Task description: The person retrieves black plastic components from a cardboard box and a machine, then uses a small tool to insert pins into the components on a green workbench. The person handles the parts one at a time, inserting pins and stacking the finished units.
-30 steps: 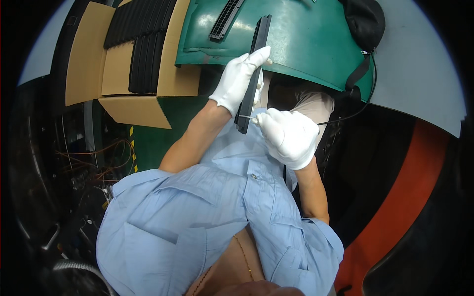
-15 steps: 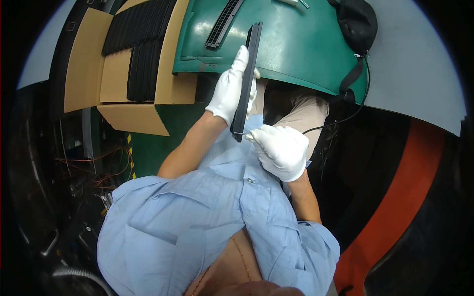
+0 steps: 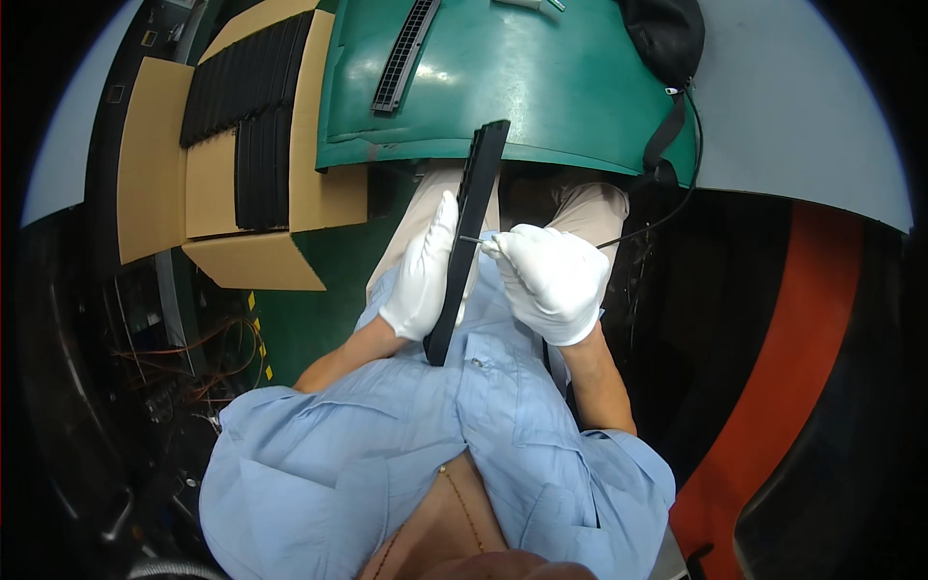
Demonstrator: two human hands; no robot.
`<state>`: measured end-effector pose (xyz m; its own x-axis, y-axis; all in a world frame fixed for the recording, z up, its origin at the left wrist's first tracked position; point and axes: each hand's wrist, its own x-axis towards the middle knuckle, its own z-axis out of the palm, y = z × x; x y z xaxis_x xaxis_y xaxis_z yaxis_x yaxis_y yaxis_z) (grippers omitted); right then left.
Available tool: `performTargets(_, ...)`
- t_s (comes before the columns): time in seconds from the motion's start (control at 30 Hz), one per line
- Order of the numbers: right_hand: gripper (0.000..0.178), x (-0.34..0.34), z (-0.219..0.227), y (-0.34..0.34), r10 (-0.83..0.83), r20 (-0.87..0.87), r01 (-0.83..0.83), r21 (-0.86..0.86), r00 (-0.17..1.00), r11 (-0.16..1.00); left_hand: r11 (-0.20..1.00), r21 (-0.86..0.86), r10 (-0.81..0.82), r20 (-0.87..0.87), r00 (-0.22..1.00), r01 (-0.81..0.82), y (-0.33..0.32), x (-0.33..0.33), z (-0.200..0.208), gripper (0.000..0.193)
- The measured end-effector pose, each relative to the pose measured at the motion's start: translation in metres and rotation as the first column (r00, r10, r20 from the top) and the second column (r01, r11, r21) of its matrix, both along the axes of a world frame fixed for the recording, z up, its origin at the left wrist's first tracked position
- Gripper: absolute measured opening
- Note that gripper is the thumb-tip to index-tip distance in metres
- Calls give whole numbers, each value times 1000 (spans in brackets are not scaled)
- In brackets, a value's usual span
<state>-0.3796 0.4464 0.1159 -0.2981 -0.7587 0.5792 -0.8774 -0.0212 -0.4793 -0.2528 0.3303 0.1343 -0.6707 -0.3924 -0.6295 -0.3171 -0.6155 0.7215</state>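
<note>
My gloved left hand [image 3: 422, 275] is closed around a long black plastic strip [image 3: 476, 198], thumb along one side and fingers partly hidden behind it. The strip stands tilted in front of my shirt, its far end near the table edge. My gloved right hand [image 3: 553, 288] is closed on a tool with a thin metal tip [image 3: 473, 240]; the handle is hidden in the glove. That tip lies across the strip around mid-length; whether it touches, I cannot tell. A black cable [image 3: 657, 228] runs from behind my right hand.
Another black slotted strip [image 3: 404, 58] lies on the green table [image 3: 541, 97]. Left of it stands an open cardboard box [image 3: 152, 159] with many black strips [image 3: 263, 174]. A black bag [image 3: 667, 43] rests on the right, and a white tube-like object [image 3: 522, 4] lies at the far edge.
My left hand has drawn the strip down toward my body. The tool tip now crosses near its middle instead of its near end. My right hand has barely moved.
</note>
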Motion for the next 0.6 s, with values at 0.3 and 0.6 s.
performTargets(0.3, 18, -16, 17, -1, -68, 5, 68, 54, 998, 996, 997, -25, -71, 9, 997, 71, 11, 19, 8, 57)
performTargets(0.6, 10, -44, 20, -17, -174, -2, 173, -82, 985, 981, 973, -115, -203, 2, 979, 202, 11, 28, -7, 52)
